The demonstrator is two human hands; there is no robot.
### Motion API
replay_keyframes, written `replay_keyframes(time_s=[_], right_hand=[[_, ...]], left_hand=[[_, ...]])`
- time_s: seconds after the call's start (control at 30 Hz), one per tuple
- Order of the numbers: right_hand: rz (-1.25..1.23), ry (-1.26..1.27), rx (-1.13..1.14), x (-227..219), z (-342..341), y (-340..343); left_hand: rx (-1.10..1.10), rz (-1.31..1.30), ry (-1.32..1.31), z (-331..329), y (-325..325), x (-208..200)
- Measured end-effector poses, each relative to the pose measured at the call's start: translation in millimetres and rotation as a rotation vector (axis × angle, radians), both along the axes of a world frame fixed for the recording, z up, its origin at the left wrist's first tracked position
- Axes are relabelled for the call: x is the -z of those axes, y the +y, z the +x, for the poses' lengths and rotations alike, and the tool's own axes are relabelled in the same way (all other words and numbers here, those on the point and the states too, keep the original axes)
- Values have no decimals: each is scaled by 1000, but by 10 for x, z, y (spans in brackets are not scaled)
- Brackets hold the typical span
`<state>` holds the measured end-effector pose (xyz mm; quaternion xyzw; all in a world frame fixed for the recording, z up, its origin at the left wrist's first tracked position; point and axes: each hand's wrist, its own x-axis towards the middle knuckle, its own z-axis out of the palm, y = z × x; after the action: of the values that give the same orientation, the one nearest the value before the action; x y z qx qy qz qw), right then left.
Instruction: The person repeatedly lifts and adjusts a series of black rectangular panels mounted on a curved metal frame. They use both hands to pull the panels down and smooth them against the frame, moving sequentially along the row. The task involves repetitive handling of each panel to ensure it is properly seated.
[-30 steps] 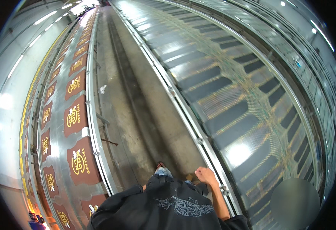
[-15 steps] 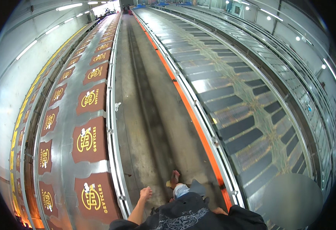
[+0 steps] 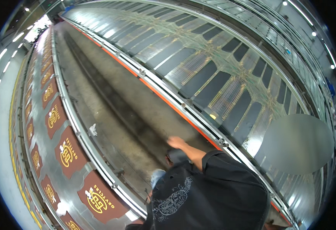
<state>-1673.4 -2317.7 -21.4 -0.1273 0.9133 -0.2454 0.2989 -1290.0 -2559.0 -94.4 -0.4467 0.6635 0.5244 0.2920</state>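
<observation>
My right hand [image 3: 175, 142] reaches forward and left across the front of my body, over the aisle floor. It is smeared by motion, so its fingers and anything in them cannot be made out. Nothing it touches can be seen. My left hand is out of sight; just a sliver of skin shows beside the left edge of my black shirt [image 3: 210, 195]. Nearest on my left lies a brown fabric panel [image 3: 112, 205] with a yellow print and a small white figure, flat on the long metal table.
A metal rail [image 3: 99, 168] edges the left table, which bears several more brown panels [image 3: 79, 155]. Along the right table runs an orange strip [image 3: 164, 96]; dark grey panels [image 3: 204, 78] lie on that table. A crumpled white scrap [image 3: 93, 129] is on the aisle floor [image 3: 110, 126].
The view has turned to the right, so the aisle now slants toward the upper left. My right arm has swung forward into sight; my left hand has dropped out of sight.
</observation>
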Motion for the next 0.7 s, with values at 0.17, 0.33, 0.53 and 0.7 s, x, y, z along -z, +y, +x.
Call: replay_keyframes(time_s=[0.17,0.33,0.53,0.7], right_hand=[[-561,15,105,-901,-1270,-2079],[-535,-216,-317,-739,-2128,-3118],[99,-307,-127,595,-3218,-2428],[226,-371,256,667,-3392,-1771]], left_hand=[[-325,111,60,-1376,-714,-48],[-295,73,50,-2114,-1625,271],[38,-38,68,-3321,-2821,510],[282,-155,99,-4282,-4221,517]])
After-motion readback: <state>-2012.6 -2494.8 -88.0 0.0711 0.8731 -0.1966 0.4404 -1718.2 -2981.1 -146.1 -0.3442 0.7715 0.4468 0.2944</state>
